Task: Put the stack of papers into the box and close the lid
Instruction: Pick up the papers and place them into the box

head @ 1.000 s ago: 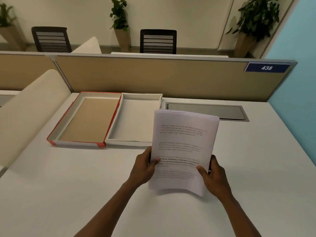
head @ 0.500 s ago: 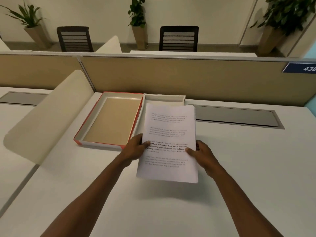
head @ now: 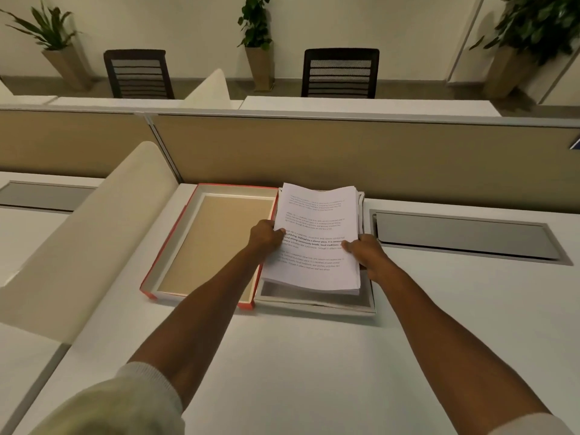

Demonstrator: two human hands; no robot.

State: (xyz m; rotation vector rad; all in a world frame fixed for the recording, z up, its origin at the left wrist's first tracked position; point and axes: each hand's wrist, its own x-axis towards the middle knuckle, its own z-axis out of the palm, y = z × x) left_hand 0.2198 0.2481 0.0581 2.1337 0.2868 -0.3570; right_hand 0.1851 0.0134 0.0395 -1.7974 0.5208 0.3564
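I have the thick stack of white printed papers (head: 317, 240) held over the shallow white cardboard box tray (head: 314, 304), the near end of the stack still raised clear of the tray floor while the far end dips toward the back wall, so the sheets are above the box and not yet lying in it. My left hand (head: 266, 238) grips the stack's left edge with the thumb on top of the page, and my right hand (head: 365, 251) grips the right edge the same way; both are clamped on the paper. To finish this step well, I judge I should square the stack's far edge against the back wall of the tray, lower the near end level so no corner rides up on the rim, then slide my fingers out sideways without dragging the top sheets. The stack looks loosely fanned at its far right corner, so a careless drop could splay it. Just beside the tray on the left, touching it, lies the red-edged cardboard lid (head: 213, 246) with its tan inside facing up; my left forearm crosses over its near corner. Everything sits on the white desk (head: 298, 365), in front of a tan partition panel (head: 345, 152).
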